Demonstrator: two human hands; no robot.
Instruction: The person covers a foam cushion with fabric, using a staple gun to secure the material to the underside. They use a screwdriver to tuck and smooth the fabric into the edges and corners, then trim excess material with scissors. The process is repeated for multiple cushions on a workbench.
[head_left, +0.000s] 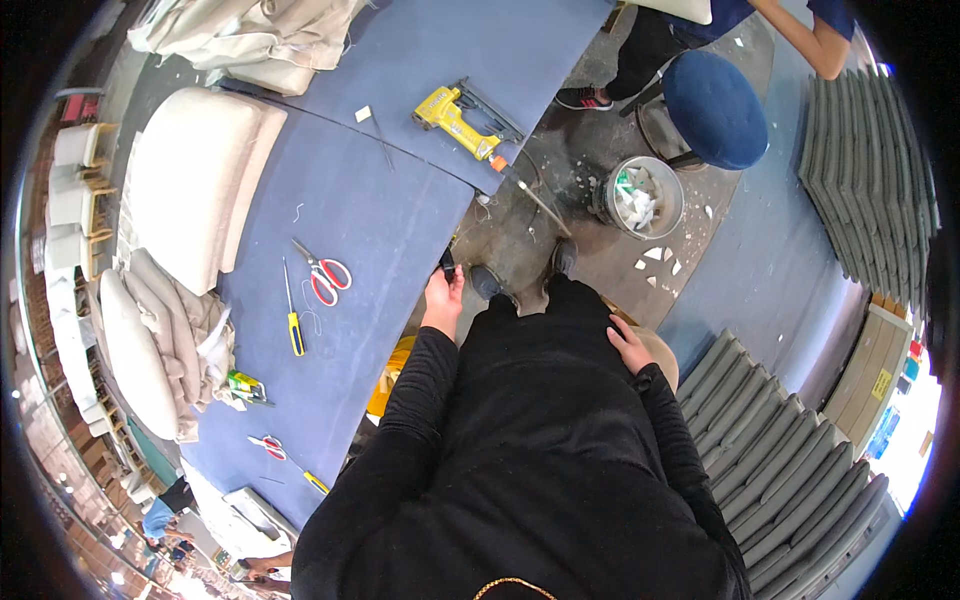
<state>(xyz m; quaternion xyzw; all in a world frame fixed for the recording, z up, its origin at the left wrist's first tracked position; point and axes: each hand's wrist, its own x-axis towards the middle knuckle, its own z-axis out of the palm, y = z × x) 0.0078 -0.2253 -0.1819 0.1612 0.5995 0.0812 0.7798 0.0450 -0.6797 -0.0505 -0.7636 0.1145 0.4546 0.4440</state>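
Note:
Beside the blue table edge, my left hand [442, 300] is closed around a small dark object [447, 264], mostly hidden by the fingers; its kind is not clear. My right hand [630, 350] lies against my right thigh, fingers stretched out, holding nothing. On the blue table [370, 260] to my left are red-and-white-handled scissors [326, 279] and a yellow-handled screwdriver [295, 332]. Farther off lies a yellow pneumatic staple gun [456, 121] with its hose fitting at the table edge.
A cream padded cushion [195, 180] and folded fabric [165, 330] occupy the table's left side. Ahead on the floor stand a scrap bucket [676, 200] and a blue round stool [715, 110] near another person. Stacked grey panels [770, 460] rise at my right.

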